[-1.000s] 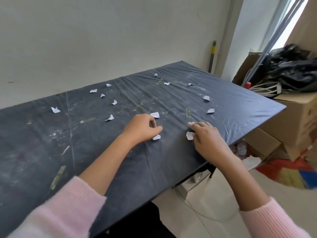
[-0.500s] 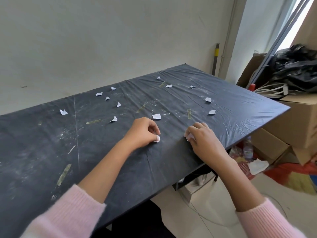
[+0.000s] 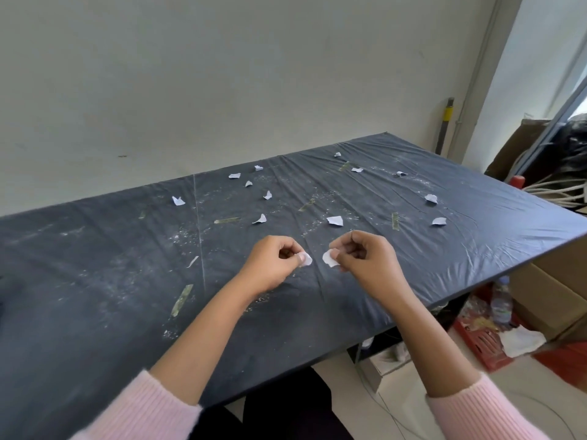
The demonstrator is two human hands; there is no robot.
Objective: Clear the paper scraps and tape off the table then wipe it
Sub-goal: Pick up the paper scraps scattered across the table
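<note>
Left hand (image 3: 273,265): fingers (image 3: 287,249) curled, pinching paper scrap (image 3: 306,259) just above bench (image 3: 95,281).
Right hand (image 3: 371,265): same grip, second scrap (image 3: 328,259).
Outstanding on bench: about a dozen loose scraps (image 3: 335,220), several tape strips (image 3: 181,300), white dust (image 3: 184,231).
Wiping not begun; judged early stage.

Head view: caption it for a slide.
Left hand and right hand each pinch a paper scrap over the black table strewn with scraps and tape.

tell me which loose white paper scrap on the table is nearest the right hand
The white torn paper scrap lying just beyond the right hand; no other loose scrap lies as close.
</note>
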